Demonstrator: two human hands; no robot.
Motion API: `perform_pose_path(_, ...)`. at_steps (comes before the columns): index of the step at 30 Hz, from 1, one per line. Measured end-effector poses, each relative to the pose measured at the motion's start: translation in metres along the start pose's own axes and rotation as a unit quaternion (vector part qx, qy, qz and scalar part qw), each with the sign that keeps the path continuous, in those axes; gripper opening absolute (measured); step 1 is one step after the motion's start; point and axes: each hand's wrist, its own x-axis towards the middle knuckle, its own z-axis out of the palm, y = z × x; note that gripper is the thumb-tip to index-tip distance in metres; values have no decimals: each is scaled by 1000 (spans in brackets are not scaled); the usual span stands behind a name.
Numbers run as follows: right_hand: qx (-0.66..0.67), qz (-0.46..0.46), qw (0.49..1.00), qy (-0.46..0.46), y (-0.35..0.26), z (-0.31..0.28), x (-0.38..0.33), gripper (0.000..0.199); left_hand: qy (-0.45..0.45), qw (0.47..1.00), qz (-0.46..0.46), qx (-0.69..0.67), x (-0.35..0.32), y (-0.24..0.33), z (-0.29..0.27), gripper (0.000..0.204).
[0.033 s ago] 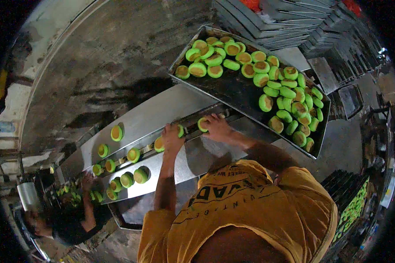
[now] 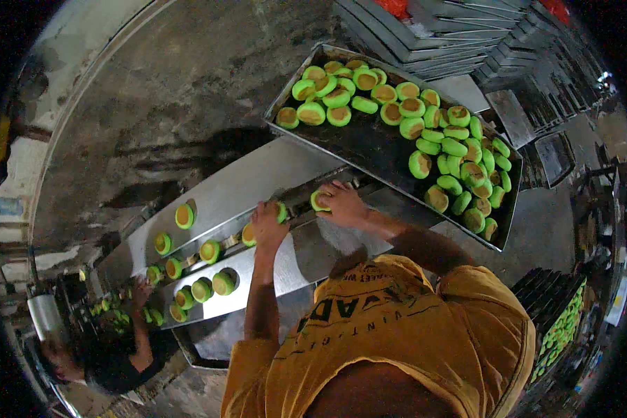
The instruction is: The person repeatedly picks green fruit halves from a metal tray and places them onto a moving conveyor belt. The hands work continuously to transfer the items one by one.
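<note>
My left hand rests on the metal chute, gripping a green ball half at its fingertips. My right hand is just to the right and holds another green ball half over the chute's centre groove. Down the groove to the lower left lie several more green halves with tan insides. Beyond my hands stands a large metal tray carrying several of the same halves.
A co-worker's hand reaches into the chute's lower left end among more green halves. Stacked empty metal trays fill the top right. A crate of green balls stands at the right. Rough concrete floor lies at the left.
</note>
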Motion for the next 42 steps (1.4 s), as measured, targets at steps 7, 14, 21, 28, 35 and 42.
perform_pose_path(7,-410,218,885,-15,196,-89,-8,40,147,723,-260,-622,-22,-34,-4,38)
perform_pose_path(14,-162,258,953,-2,159,-108,5,57,9,702,-203,-682,35,105,-5,39)
perform_pose_path(21,487,397,755,-187,22,-83,3,52,26,982,-33,-187,37,71,96,43)
perform_pose_path(28,-91,112,990,6,18,-2,-32,50,45,998,10,-48,84,102,-18,38)
perform_pose_path(35,-42,291,956,-3,131,-101,13,25,201,971,132,-7,253,117,-10,37)
perform_pose_path(42,-210,628,749,-30,321,-201,-26,45,116,987,82,-78,238,104,-9,46)
